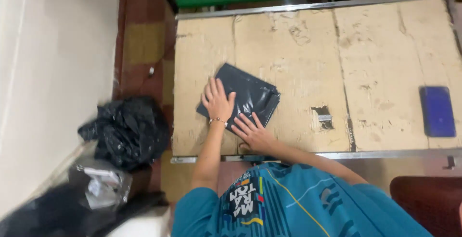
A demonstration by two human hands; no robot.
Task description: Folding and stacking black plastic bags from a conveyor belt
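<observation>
Both my hands lie flat and open, no grip closed on anything: my left hand (217,101) presses the folded black bag (243,95) near the left end of the tabletop (385,59), my right hand (252,132) touches its near edge. The slick plastic could spring unfolded or slide if my palms ease.

One head camera looks steeply down, near, onto the cardboard-topped table (385,49).

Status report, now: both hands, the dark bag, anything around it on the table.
Left hand flat on folded dark plastic bag. Right hand open, fingertips at its near edge. Blue phone far right on table, well apart.
</observation>
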